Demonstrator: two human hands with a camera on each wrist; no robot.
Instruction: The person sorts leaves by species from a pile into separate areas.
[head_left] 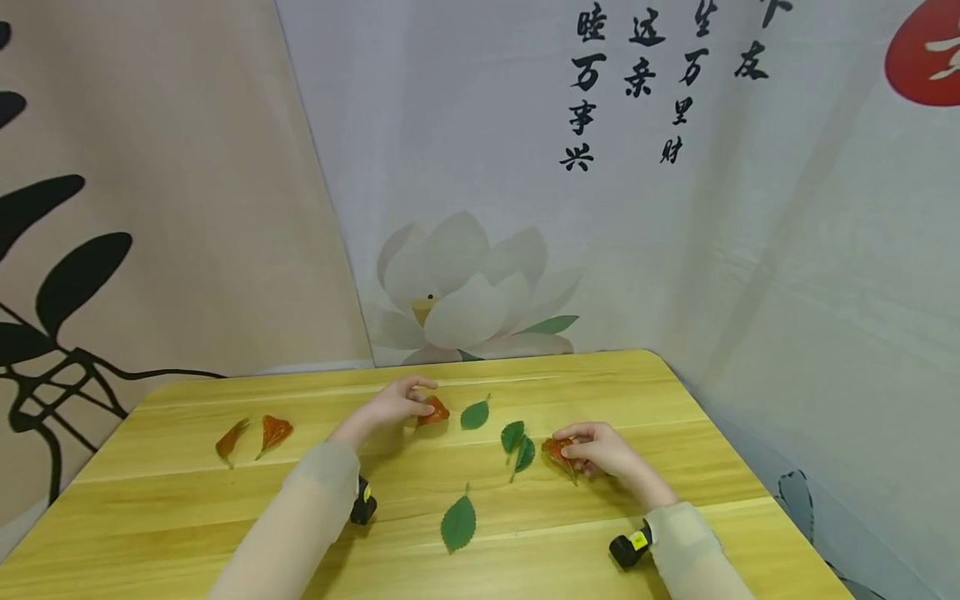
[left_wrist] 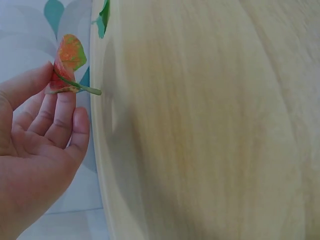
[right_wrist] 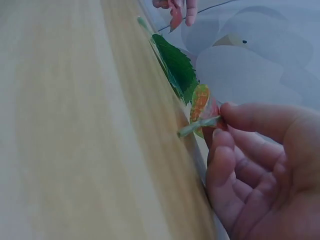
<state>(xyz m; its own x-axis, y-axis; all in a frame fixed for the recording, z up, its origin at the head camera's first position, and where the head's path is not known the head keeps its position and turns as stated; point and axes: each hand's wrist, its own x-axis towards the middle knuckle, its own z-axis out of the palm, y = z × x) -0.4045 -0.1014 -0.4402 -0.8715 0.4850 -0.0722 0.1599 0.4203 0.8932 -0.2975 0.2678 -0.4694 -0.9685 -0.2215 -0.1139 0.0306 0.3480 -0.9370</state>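
Observation:
My left hand (head_left: pixel 396 403) pinches a red-orange leaf (head_left: pixel 433 412) between thumb and fingers, over the far middle of the table. In the left wrist view this leaf (left_wrist: pixel 70 57) is folded, with a green edge and a short stem. My right hand (head_left: pixel 598 452) pinches another red-orange leaf (head_left: pixel 557 451) at the right of the table; the right wrist view shows its yellow-green rim and pale stem. A green leaf (head_left: pixel 475 415) lies just right of the left hand. Two more green leaves, an upper leaf (head_left: pixel 512 435) and a lower leaf (head_left: pixel 525 454), lie beside the right hand's leaf.
Another green leaf (head_left: pixel 458 523) lies nearer the front. Two red-orange leaves, one narrow leaf (head_left: pixel 230 442) and one fan-shaped leaf (head_left: pixel 275 432), lie at the left on the wooden table (head_left: pixel 405 550). A printed cloth backdrop (head_left: pixel 480 183) hangs behind the table's far edge.

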